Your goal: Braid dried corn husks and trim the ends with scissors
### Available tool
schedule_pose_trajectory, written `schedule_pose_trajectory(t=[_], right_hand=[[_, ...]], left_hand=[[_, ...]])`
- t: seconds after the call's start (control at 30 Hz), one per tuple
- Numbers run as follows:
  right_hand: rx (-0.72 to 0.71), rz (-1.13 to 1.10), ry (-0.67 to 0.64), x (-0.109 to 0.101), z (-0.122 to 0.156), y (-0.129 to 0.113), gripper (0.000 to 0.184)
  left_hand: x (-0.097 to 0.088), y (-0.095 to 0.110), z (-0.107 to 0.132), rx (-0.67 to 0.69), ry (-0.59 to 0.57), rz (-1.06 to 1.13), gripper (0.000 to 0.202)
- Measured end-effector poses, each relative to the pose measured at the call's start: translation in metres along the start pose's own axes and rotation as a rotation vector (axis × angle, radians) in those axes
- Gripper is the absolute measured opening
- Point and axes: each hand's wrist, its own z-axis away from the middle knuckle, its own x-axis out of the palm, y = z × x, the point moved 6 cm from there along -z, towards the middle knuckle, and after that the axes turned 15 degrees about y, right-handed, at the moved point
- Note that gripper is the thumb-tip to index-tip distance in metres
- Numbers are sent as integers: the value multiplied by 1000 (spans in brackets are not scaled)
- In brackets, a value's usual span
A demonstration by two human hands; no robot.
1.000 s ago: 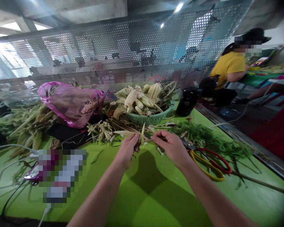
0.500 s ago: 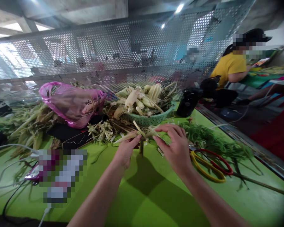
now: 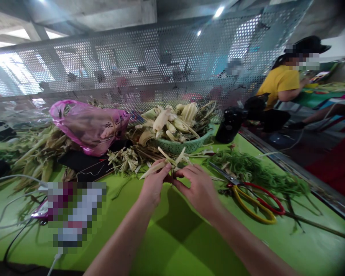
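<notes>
Both my hands meet over the green table (image 3: 178, 237) and pinch a small piece of folded pale leaf strips (image 3: 166, 161). My left hand (image 3: 153, 184) grips its left side, with strips sticking out to the left and upward. My right hand (image 3: 197, 188) is closed on its right side, fingers curled toward the left hand. Just behind the hands lies a heap of cut strips (image 3: 126, 159). To the right of my right hand lie scissors (image 3: 255, 199) with red and yellow handles.
A teal basket (image 3: 184, 145) piled with pale folded leaf pieces stands behind. A pink plastic bag (image 3: 89, 126) and green leaves (image 3: 31, 153) lie at the left, cables (image 3: 8, 207) at the near left, green stems (image 3: 255, 170) at the right. A perforated metal screen (image 3: 132, 69) backs the table. A person in yellow (image 3: 278, 88) sits at the far right.
My right hand has come down and left, closing in on the leaf piece against my left hand. The strips have turned and now fan upward.
</notes>
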Motion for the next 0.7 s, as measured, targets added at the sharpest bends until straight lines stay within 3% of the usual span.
schedule_pose_trajectory(t=[0.23,0.43,0.57,0.7], right_hand=[[109,22,42,0,1,5,16],[158,-10,104,0,3,14,14],[187,-73,103,1,3,19,7],[191,-43,108,-2,1,19,5]], left_hand=[[7,0,4,-42,-73,11,34],[7,-4,6,-69,-75,-49,33],[9,1,9,-8,-149,-137,29],[14,6,8,145,-291,-243,27]])
